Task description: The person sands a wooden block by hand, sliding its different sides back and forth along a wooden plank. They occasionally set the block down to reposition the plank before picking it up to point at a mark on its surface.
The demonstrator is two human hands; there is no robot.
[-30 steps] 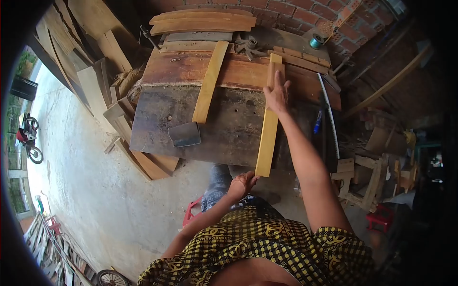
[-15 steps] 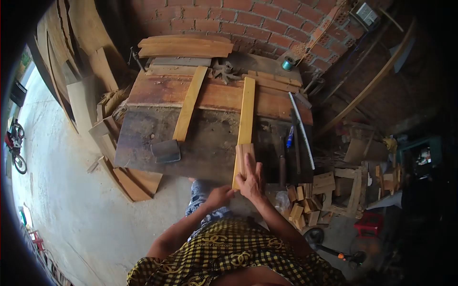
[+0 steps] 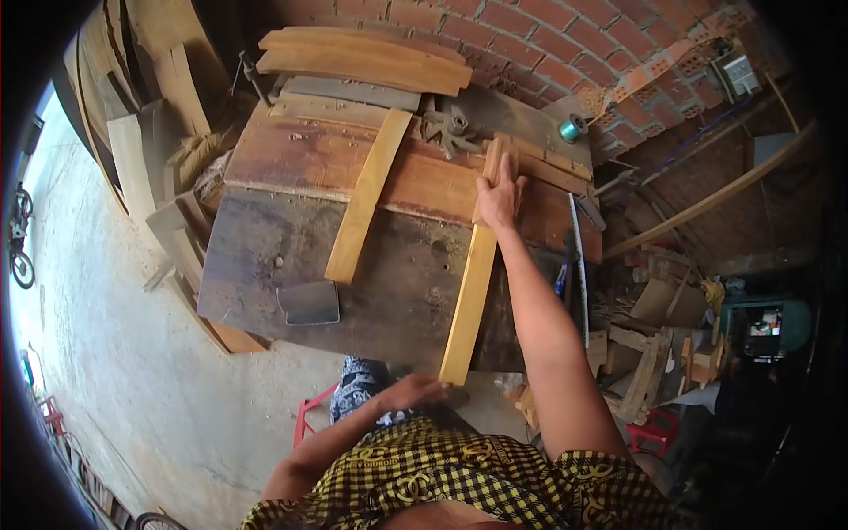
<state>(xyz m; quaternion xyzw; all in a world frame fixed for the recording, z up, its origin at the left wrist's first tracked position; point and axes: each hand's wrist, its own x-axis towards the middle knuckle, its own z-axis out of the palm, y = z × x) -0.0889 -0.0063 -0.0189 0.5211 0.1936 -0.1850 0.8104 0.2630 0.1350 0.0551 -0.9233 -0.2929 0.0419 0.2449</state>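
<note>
A long yellow wooden strip [image 3: 471, 305] lies lengthwise on the workbench [image 3: 238, 256]. Near its far end my right hand [image 3: 500, 196] is closed on a small wooden block [image 3: 496, 157], which rests on the strip. My left hand [image 3: 413, 391] is at the strip's near end, just past the bench edge, blurred, its fingertips by the wood; its grip is unclear. To the left lies a second yellow strip [image 3: 369, 199], with a dark curved sheet [image 3: 309, 303] below it.
Curved boards [image 3: 362, 60] and a metal clamp piece [image 3: 455, 131] sit at the back. A teal spool [image 3: 572, 129], a blue marker [image 3: 561, 280] and a saw blade [image 3: 579, 265] are on the right. Planks [image 3: 141, 159] lean at left; a red stool [image 3: 654, 431] stands below right.
My right hand has slid the block away from me along the strip, from the near end to the far end. My left hand stays near the strip's near end. The view has shifted.
</note>
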